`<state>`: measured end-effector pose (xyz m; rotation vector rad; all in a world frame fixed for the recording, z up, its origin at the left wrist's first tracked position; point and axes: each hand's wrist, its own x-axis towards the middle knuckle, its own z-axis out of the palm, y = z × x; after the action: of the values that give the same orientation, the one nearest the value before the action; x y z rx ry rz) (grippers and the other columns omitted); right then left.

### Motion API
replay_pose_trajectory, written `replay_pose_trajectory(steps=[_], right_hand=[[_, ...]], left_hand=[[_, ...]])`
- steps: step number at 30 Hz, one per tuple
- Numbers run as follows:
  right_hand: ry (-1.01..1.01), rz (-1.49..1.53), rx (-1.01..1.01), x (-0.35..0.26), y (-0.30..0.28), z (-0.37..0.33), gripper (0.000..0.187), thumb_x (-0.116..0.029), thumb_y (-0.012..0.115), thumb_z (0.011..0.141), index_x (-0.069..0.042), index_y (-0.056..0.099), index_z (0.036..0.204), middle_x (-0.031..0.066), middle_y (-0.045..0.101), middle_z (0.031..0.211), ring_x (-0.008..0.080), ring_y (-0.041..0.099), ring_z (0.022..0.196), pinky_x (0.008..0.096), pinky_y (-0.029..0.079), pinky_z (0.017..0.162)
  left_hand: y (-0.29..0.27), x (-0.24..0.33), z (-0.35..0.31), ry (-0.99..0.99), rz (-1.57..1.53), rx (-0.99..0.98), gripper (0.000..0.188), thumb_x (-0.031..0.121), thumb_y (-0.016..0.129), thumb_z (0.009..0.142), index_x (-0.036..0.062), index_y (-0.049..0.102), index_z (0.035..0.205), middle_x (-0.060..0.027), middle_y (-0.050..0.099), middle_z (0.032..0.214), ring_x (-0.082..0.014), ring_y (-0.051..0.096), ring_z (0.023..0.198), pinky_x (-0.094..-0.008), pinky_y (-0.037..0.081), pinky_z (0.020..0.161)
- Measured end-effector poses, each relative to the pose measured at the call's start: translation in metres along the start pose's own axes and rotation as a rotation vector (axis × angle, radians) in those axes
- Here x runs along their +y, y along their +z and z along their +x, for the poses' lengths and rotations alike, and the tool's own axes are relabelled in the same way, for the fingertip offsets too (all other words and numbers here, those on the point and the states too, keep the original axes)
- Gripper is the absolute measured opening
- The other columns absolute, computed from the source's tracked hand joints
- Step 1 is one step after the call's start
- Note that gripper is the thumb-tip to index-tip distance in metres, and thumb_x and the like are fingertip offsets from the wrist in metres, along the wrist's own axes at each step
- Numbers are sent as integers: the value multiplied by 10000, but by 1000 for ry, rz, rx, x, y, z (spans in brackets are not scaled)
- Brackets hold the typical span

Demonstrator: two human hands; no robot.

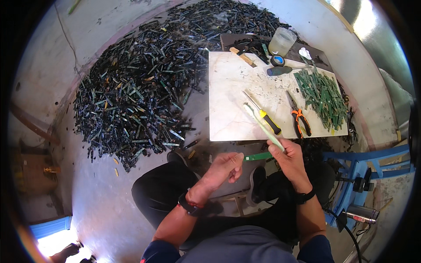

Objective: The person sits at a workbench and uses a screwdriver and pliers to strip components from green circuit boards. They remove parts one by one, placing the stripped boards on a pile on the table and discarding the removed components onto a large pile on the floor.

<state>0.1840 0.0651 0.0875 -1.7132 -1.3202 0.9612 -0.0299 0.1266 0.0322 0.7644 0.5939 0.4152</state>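
Note:
Between finger and thumb, my left hand (222, 169) pinches one end of a narrow green circuit board strip (258, 156), held level over my lap. A pale toothbrush (264, 126) is gripped in my right hand (288, 160), its bristled head pointing up and away over the white board (228, 87). The strip's far end lies close to my right hand; whether those fingers touch it I cannot tell. Just beyond the brush rests a yellow-and-black screwdriver (269, 121), and right of it lie orange-and-black pliers (300, 116). Many similar green strips (322, 96) are heaped at the board's right side.
A large heap of dark strips (136, 87) covers the floor to the left and back. Behind the board's tools stand a cloudy plastic cup (282, 41), a tape roll (277, 60) and a dark-handled screwdriver (279, 70). A blue chair (351, 188) and a metal flask (362, 214) are at right.

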Motion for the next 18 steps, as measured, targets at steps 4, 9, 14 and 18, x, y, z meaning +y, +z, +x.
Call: replay_pose_trajectory(steps=[4,9,14,18], right_hand=[[89,-49,-192,5,1,-10,122,-117,592,897,-21,607,824,80,545,744,213,540,714,304,443,660],[212,409,-104,22,29,-31,206,-226,610,938,-50,562,842,-26,449,608,61,393,481,220,326,441],[175,441,-45,28,58,-35,224,-261,561,973,-53,535,896,-14,476,610,53,401,464,225,369,417],[265,652,56,4,79,-28,246,-269,528,988,-48,520,882,12,530,640,69,471,487,218,428,439]], left_hand=[[-2,-2,-3,-9,-3,-19,365,285,450,1004,98,472,690,-48,487,555,-115,446,470,-235,339,456],[-1,-1,-3,15,-42,47,430,393,459,1001,92,490,696,-40,509,586,-107,457,494,-236,354,472],[6,-7,-3,51,80,44,453,461,480,979,78,563,751,-20,551,674,-93,493,546,-230,382,503],[18,-2,-3,62,248,18,439,463,475,980,60,584,847,2,577,692,-85,536,575,-214,397,517]])
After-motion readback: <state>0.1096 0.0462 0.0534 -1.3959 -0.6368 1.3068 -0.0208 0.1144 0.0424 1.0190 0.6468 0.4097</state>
